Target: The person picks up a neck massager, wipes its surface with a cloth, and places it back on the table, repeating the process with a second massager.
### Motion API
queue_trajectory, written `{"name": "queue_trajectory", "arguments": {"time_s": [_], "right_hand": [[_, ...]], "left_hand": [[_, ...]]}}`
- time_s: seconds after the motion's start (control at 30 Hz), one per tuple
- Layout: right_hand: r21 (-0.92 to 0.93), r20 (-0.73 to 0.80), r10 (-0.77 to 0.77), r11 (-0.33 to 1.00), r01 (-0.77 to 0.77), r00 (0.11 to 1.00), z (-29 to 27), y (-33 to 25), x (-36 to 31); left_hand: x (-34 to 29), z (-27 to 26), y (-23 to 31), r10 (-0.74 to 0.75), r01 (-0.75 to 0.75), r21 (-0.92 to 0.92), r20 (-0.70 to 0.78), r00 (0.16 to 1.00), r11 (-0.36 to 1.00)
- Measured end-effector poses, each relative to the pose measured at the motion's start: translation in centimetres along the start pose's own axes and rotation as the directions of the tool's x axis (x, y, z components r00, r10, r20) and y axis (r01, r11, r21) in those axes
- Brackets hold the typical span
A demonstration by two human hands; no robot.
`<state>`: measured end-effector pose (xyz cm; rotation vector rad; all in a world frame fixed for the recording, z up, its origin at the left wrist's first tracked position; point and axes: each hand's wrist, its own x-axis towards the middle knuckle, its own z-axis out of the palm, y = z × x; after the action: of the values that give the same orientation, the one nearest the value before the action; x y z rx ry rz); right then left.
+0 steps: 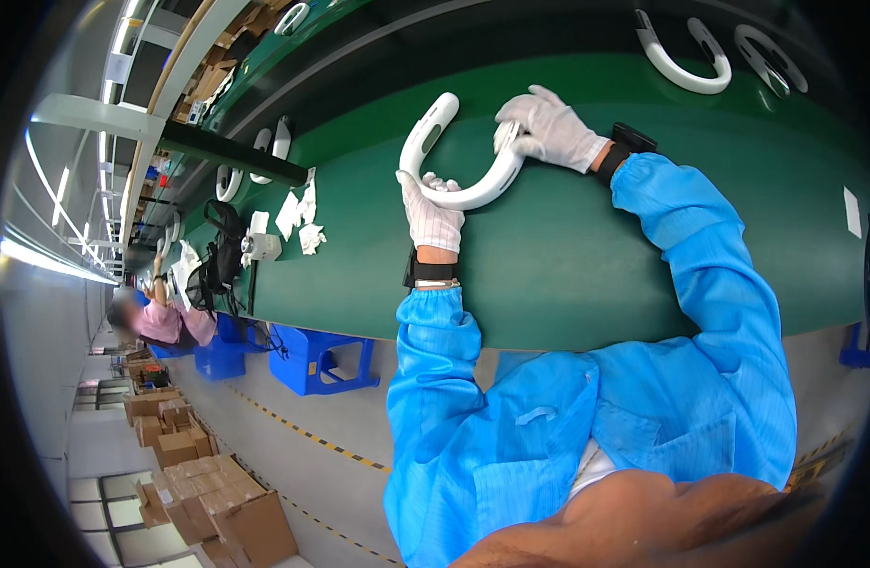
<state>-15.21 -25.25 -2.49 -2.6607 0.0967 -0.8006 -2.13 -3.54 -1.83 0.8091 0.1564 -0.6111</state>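
One white U-shaped device (485,192) is held over the bench (586,270), between its near and far edges: the left hand (433,216) curls its fingers around the lower bend, and the right hand (551,133) pinches the right-hand end. Two further curved devices (707,83) lie toward the far right corner. One white slip (852,213) lies near the right edge; one blue stool (312,360) stands at the near edge.

illumination is bright over the green table (567,275), with soft shading. tube lights (56,262) at far left glare white. the white u-shaped part (492,186) reads sharply; the distant person's head (124,310) is blurred. straight lines bow toward the rim; black vignetting fills the corners.
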Motion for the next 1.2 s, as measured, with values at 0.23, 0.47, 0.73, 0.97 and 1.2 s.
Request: {"name": "queue_trajectory", "arguments": {"time_s": [0.23,0.47,0.73,0.97,1.2], "right_hand": [[0.024,-0.179,-0.080,0.996,0.086,0.981,0.6,-4.1,-0.8],[-0.045,-0.181,-0.322,0.947,0.319,0.929,2.2,-13.2,-1.5],[-0.288,-0.048,-0.357,0.899,0.330,0.933,0.9,-14.8,0.5],[-0.326,-0.323,-0.336,0.917,0.229,0.885,-3.5,-14.0,5.8],[-0.061,-0.026,-0.250,0.967,0.248,0.968,-5.8,-2.6,8.0]], "left_hand": [[0.3,-1.1,1.0,0.068,0.195,-0.379,0.579,0.813,0.905],[-2.6,1.2,0.4,0.081,-0.018,-0.109,0.610,0.788,0.994],[-4.6,-0.1,1.0,0.173,-0.715,0.360,0.814,0.555,0.600],[-3.1,-1.1,-1.9,0.108,-0.496,0.380,0.699,0.706,0.781],[-6.2,0.7,-2.1,-0.108,-0.350,0.318,0.856,0.506,0.881]]}}
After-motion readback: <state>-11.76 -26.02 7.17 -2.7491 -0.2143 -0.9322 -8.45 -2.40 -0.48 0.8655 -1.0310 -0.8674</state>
